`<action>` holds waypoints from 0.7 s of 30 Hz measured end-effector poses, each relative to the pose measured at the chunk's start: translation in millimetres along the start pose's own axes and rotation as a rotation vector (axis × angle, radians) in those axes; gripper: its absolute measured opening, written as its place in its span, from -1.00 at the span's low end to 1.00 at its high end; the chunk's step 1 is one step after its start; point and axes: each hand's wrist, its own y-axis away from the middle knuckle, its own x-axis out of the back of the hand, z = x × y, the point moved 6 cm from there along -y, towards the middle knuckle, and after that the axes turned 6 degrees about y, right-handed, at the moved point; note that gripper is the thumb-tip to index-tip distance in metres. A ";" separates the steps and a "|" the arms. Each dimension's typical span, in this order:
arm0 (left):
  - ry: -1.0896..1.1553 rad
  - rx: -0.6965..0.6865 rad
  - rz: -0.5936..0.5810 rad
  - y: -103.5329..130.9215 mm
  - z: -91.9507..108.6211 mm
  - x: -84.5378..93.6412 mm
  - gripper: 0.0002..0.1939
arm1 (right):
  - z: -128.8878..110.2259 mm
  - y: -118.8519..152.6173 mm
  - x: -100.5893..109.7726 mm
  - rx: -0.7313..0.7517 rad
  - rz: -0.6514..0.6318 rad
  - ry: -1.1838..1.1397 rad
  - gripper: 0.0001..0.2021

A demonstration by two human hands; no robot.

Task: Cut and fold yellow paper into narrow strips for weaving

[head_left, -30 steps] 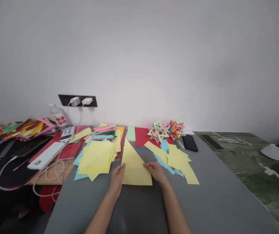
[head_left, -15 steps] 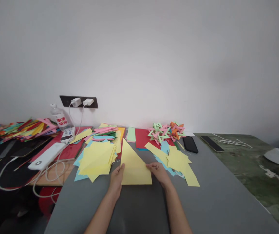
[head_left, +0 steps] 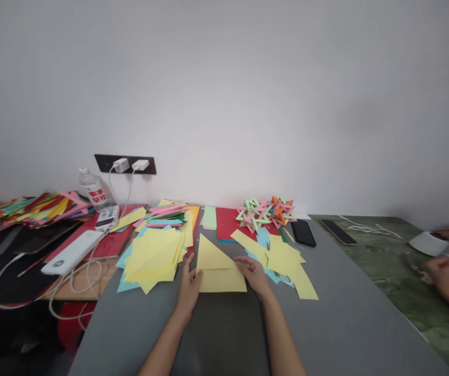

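A pale yellow paper sheet (head_left: pixel 220 282) is in front of me above the grey table, with a triangular upper part and a crosswise edge or crease below it. My left hand (head_left: pixel 188 287) is at the sheet's left side, thumb along its edge and index finger stretched away past it. Closed on the right edge is my right hand (head_left: pixel 254 274), pinching the paper between thumb and fingers. Left of my hands lies a stack of yellow paper (head_left: pixel 156 256) over blue sheets. To the right are cut yellow pieces (head_left: pixel 285 256), with scissors (head_left: pixel 286 279) partly hidden beneath them.
Folded paper stars (head_left: pixel 265 213) sit on red paper at the back. A black phone (head_left: pixel 303 233) lies right of them. On the left are a white power bank (head_left: pixel 71 252), cables, and a bottle (head_left: pixel 93 188). Another person's hands (head_left: pixel 446 274) handle something white at far right.
A crosswise edge now shows across the yellow sheet. My left index finger has moved off the paper's edge. The other person's hands have come further into view at right.
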 end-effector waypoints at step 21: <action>-0.156 0.067 -0.231 6.4 4.6 -6.7 -0.53 | -7.3 10.7 -15.3 -0.072 -0.218 0.046 -0.60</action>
